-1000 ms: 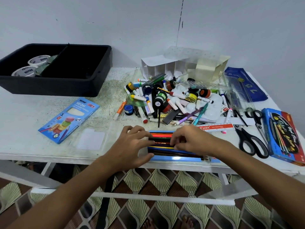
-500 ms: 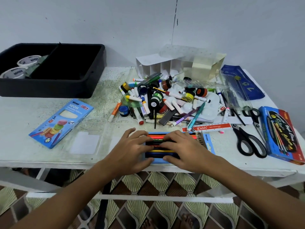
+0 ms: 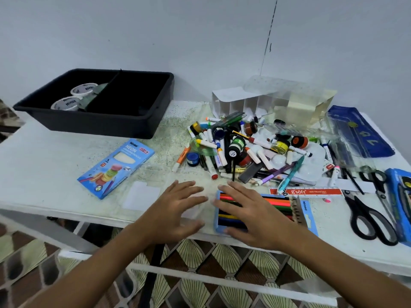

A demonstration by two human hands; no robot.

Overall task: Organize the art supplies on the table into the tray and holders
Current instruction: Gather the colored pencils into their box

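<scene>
An open blue box of coloured pencils [image 3: 278,206] lies at the table's front edge. My right hand [image 3: 249,215] lies flat over its left end with fingers spread. My left hand [image 3: 178,210] hovers just left of the box, fingers straight and blurred, over a clear plastic sleeve [image 3: 142,194]. A heap of markers, paint pots and pens [image 3: 244,150] sits behind the hands. The black divided tray [image 3: 106,121] stands at the back left with two tape rolls [image 3: 74,96] in its left compartment. A white and clear holder [image 3: 266,101] stands at the back.
A blue neon pencil box [image 3: 115,167] lies left of the hands. A red ruler [image 3: 307,191], black scissors [image 3: 369,218], another blue pencil box [image 3: 402,196] and a dark blue pouch [image 3: 360,132] lie on the right. The table's front edge runs under my wrists.
My left hand has come off the pencil box and moved left. My right hand has flattened on the box, whose right end with the pencils now shows.
</scene>
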